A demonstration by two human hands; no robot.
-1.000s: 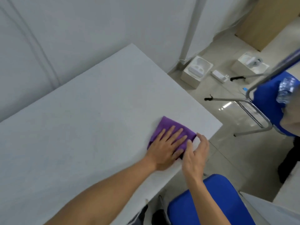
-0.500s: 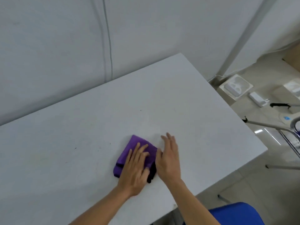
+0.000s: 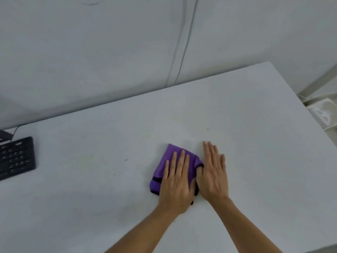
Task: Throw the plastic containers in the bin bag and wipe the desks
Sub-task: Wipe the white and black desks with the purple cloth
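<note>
**Pressing a Purple Cloth Flat on the Desk**

Beginning at the far left edge of the white desk [image 3: 91,189]: lying flat there, part of a black keyboard [image 3: 16,157], cut off by the frame, with a thin dark cable [image 3: 17,129] curving up behind it toward the grey wall [image 3: 91,52].

Crossing rightward over the desktop: passing a small dark speck [image 3: 125,159] and some faint yellowish marks in the surface.

Arriving near the middle, slightly toward the near edge: lying folded on the desk, the purple cloth [image 3: 156,177], one corner pointing away toward the wall. Pressing down on it with the left hand [image 3: 177,183], palm flat, fingers straight and slightly spread, clenching nothing, covering most of the fabric.

Lying just beside it, the right hand [image 3: 213,176], also flat with fingers straight and together, resting on the desk itself, its inner edge touching the cloth's right side. Hiding the thumb against the fold there, so not possible to tell whether pinching the fabric or only nudging it.

Reaching in from the bottom of the frame, both bare forearms.

Running up the wall above the hands, two thin parallel lines [image 3: 182,52].

Ending at the far right, past the desk's edge: sitting low on the floor, a white box [image 3: 324,114], partly cut off.
</note>
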